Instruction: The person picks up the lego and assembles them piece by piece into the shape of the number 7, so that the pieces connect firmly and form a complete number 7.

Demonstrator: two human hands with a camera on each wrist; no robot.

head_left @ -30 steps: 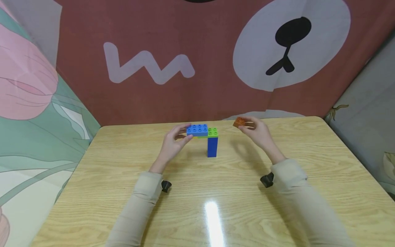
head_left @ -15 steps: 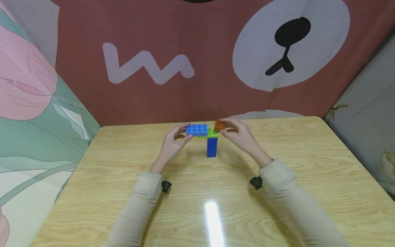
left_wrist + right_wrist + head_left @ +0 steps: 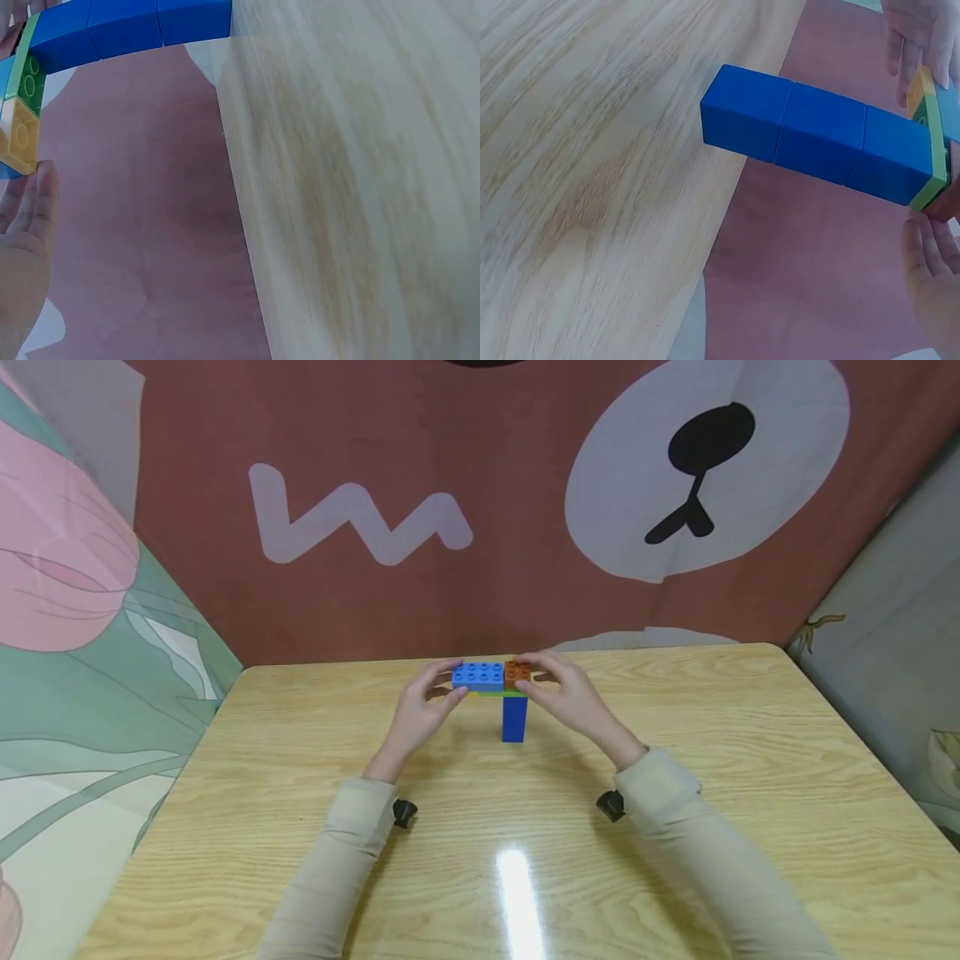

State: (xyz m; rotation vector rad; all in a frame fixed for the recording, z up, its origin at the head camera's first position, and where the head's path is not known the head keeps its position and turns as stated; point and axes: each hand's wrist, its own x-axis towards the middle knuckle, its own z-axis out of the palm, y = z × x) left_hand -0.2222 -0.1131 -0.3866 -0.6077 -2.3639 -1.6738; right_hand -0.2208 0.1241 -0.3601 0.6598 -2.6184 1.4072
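Note:
A column of three stacked dark blue bricks [image 3: 821,135] stands upright on the table. On its top lies a green brick [image 3: 936,142], reaching out leftward. A light blue brick [image 3: 478,677] sits on the green one's left part, with a yellow brick [image 3: 22,135] under its overhanging end. My left hand [image 3: 418,708] holds the light blue brick's left end between thumb and fingers. With thumb and fingers my right hand [image 3: 573,697] pinches a small orange-brown brick [image 3: 517,672] over the green brick's right end, beside the light blue one. Whether it is fully seated I cannot tell.
The wooden table [image 3: 300,827] carries the column near its back edge. Behind it hangs a reddish-brown cloth [image 3: 360,610] with a printed animal face. A small black device [image 3: 611,806] is at the right cuff, and a similar device [image 3: 404,813] at the left cuff.
My right hand has moved left with the orange-brown brick, from off to the right onto the green brick's top, now covering its studs. The left hand has stayed on the light blue brick.

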